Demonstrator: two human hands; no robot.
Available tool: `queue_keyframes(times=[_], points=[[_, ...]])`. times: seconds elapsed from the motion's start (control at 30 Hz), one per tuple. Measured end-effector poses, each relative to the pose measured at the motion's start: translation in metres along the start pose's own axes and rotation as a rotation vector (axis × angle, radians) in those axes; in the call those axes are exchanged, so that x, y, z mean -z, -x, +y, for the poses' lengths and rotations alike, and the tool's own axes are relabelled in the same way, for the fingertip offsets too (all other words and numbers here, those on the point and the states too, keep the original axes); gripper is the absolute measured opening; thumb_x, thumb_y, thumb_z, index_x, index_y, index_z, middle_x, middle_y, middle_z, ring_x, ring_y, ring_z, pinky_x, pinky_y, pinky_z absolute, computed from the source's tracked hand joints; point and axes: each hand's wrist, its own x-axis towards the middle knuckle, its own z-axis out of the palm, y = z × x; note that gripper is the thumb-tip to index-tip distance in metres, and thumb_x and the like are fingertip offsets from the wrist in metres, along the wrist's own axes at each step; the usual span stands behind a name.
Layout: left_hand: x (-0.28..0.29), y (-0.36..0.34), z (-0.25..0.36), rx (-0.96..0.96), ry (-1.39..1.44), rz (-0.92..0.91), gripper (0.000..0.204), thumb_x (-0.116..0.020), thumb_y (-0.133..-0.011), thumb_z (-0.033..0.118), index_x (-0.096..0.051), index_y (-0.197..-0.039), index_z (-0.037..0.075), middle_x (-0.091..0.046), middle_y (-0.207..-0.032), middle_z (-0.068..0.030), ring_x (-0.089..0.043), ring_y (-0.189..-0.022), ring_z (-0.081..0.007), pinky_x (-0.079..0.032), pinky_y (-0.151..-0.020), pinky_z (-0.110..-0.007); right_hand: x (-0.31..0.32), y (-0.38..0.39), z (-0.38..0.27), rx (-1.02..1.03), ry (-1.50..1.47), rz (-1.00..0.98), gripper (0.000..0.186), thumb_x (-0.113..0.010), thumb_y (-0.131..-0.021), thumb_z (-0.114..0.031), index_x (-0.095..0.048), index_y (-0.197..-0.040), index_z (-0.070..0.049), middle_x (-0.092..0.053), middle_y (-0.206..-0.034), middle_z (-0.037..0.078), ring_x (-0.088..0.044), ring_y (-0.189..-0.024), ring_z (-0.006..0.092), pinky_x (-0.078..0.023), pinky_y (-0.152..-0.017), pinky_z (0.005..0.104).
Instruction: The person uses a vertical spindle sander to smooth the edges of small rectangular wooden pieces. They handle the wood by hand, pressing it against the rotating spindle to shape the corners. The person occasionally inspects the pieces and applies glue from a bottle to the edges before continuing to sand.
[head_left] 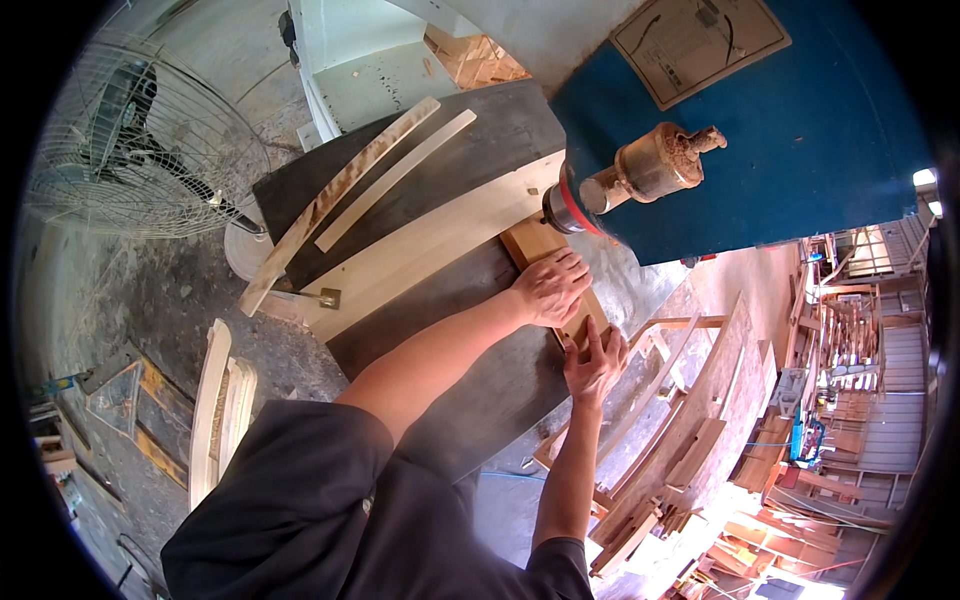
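Observation:
A brown wooden board [537,243] lies on the dark machine table [440,320], its far end by a round black part with a red ring [572,204]. My left hand [553,288] is closed over the board's middle, fingers curled down on it. At the near end, my right hand [594,362] grips the board between thumb and fingers. A long pale wooden strip [430,240] runs across the table just left of the board. The underside of the board and part of its edges are hidden by my hands.
Two thin curved wood strips [340,195] rest at the table's far left. A blue machine body [760,150] with a rusty metal cylinder [655,165] rises at the right. A caged fan [140,140] stands at the left. Wooden frames and boards [670,440] lie at the right.

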Motion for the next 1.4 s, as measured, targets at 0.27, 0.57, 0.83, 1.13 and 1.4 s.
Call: queue_keyframes(times=[0.27,0.57,0.83,1.13,1.4], points=[[-0.004,-0.005,-0.001,0.005,-0.018,-0.024,0.034,-0.074,-0.084,0.022,-0.068,-0.113,0.006,-0.067,-0.119,-0.0096,-0.06,-0.122,-0.0275,-0.042,-0.117,-0.043,0.001,-0.005,0.002,-0.018,0.006,-0.027,0.06,-0.082,-0.083,-0.046,-0.076,-0.139,-0.025,-0.06,-0.145,0.022,-0.056,-0.131,0.0429,-0.043,-0.113,0.0555],[-0.01,-0.01,-0.003,0.003,0.005,-0.054,0.034,-0.073,-0.084,0.023,-0.068,-0.113,0.006,-0.066,-0.118,-0.0103,-0.06,-0.12,-0.0286,-0.043,-0.116,-0.044,-0.003,-0.008,0.008,-0.02,-0.001,-0.021,0.062,-0.083,-0.083,-0.047,-0.076,-0.14,-0.025,-0.06,-0.144,0.022,-0.056,-0.131,0.0427,-0.043,-0.113,0.0557],[-0.012,-0.013,-0.005,-0.004,-0.008,-0.042,0.033,-0.072,-0.086,0.025,-0.068,-0.112,0.006,-0.067,-0.118,-0.0109,-0.06,-0.12,-0.0282,-0.042,-0.116,-0.044,-0.007,-0.01,0.013,-0.013,-0.007,-0.01,0.062,-0.084,-0.083,-0.047,-0.076,-0.14,-0.026,-0.06,-0.144,0.022,-0.056,-0.131,0.0431,-0.043,-0.112,0.0558],[-0.016,-0.017,-0.006,-0.005,0.009,-0.01,0.031,-0.073,-0.084,0.021,-0.069,-0.11,0.006,-0.067,-0.116,-0.0104,-0.06,-0.118,-0.0282,-0.044,-0.113,-0.042,0.001,-0.017,0.007,-0.033,0.023,-0.038,0.061,-0.089,-0.081,-0.037,-0.077,-0.139,-0.023,-0.063,-0.144,0.021,-0.059,-0.131,0.0415,-0.045,-0.114,0.0538],[-0.018,-0.02,-0.006,-0.003,0.017,0.0,0.032,-0.073,-0.083,0.02,-0.07,-0.111,0.005,-0.068,-0.117,-0.0109,-0.061,-0.118,-0.0294,-0.045,-0.114,-0.043,-0.002,-0.019,0.012,-0.039,-0.004,-0.028,0.06,-0.087,-0.081,-0.04,-0.077,-0.138,-0.024,-0.061,-0.144,0.022,-0.057,-0.132,0.0422,-0.045,-0.112,0.0549]])
